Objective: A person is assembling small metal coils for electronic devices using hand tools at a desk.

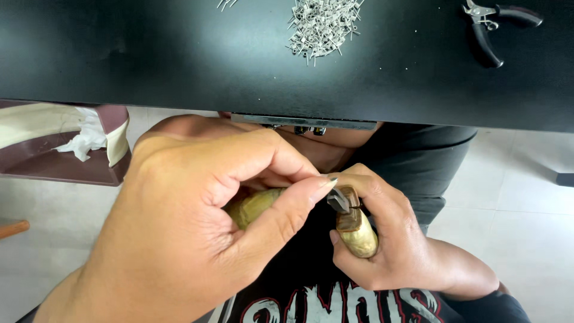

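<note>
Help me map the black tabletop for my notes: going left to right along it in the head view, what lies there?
A few stray metal pins at the top edge → a heap of small metal pins → black-handled pliers on the black table.

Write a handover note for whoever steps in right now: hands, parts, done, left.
Left hand: curled around a yellowish-green rounded piece, thumb tip pressed by the metal tip.
Right hand: gripping a small tool with a golden handle; its grey metal tip meets the piece. Both are held in the lap, below the table edge.
On the black table: a pile of small metal pins and black-handled pliers, both untouched.
Done: cannot tell how far the piece is worked; the hands hide most of it.
Left: the pin pile looks unused.
</note>
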